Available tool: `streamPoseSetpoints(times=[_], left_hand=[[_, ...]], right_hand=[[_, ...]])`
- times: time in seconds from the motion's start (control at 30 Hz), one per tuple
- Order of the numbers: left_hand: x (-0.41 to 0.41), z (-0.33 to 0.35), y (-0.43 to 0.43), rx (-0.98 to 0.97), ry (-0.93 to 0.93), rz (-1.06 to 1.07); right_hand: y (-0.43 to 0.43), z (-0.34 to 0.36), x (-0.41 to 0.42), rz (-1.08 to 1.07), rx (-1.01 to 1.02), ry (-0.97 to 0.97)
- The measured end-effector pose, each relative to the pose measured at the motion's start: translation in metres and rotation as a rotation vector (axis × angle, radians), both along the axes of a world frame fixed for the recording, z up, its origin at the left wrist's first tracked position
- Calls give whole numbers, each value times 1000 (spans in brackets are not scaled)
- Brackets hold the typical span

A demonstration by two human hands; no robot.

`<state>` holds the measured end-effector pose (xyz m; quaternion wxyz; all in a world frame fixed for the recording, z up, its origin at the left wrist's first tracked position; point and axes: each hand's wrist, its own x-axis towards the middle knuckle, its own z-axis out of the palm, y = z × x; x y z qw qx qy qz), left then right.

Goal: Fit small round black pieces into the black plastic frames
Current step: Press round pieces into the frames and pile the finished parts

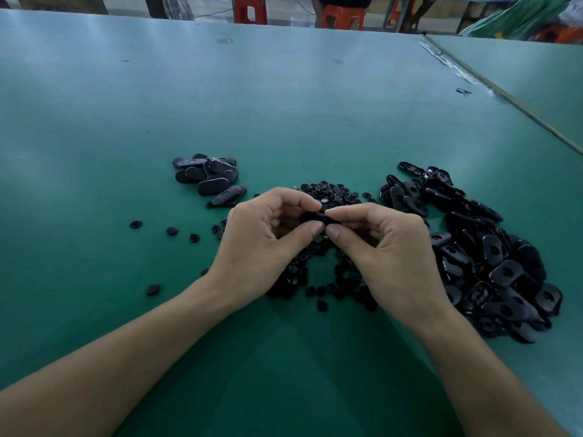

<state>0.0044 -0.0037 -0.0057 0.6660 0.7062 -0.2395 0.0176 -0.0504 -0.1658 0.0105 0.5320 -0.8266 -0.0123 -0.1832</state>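
Green tabletop (pixel 284 105) is carrying the big frame pile (pixel 492 263), then the round pieces (pixel 331 192). Above them the left hand (pixel 265 234) and right hand (pixel 388 247) are pinching one frame (pixel 315 217) by its edges; it is looking light, stiff, slippery.

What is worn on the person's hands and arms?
Nothing is worn. The left hand and right hand have no gloves, rings or watch; nails are short and plain. Both forearms are uncovered, with no sleeves in view.
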Motion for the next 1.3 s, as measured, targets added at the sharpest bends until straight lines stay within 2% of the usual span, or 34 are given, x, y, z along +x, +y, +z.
streamPoseSetpoints(times=[0.37, 0.73, 0.83, 0.93, 1.03, 1.17, 1.3], left_hand=[[1, -1, 0, -19, 37, -16], [1, 2, 1, -22, 36, 3], [2, 3, -1, -2, 3, 33], [14, 7, 6, 23, -12, 149], [32, 15, 20, 19, -11, 284], [55, 21, 40, 62, -7, 386], [75, 13, 64, 217, -5, 523]], right_hand=[[-2, 4, -3, -2, -6, 124], [-2, 5, -3, 32, -29, 116], [-8, 5, -2, -43, -138, 72], [-26, 5, 0, -303, -470, 98], [-41, 6, -3, -518, -743, 257], [-41, 9, -6, -528, -828, 490], [-41, 12, -6, -508, -819, 470]])
